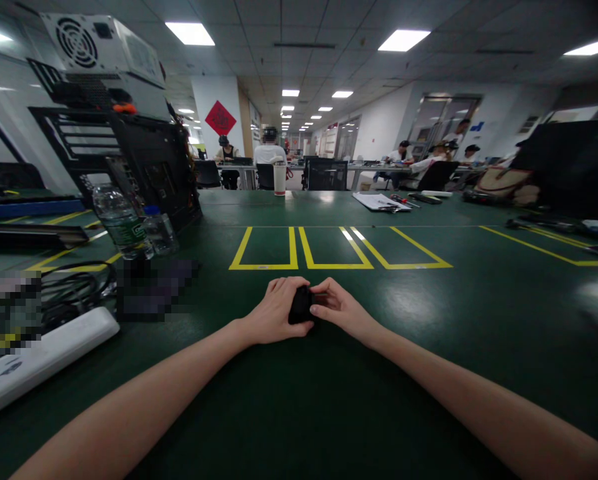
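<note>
Both my hands meet over the dark green table (429,320), just in front of the yellow marked boxes (329,250). My left hand (273,313) is curled around a small black object (301,305), with its fingers over the top. My right hand (336,305) pinches the same black object from the right side with thumb and fingertips. What the black object is I cannot make out.
An open computer case (129,153) with a power supply on top stands at the left. Two water bottles (123,223) stand by it. Black cables (73,287) and a white power strip (43,360) lie near the left edge. A white cup (279,179), papers (381,201) and tools lie farther back. People sit at distant desks.
</note>
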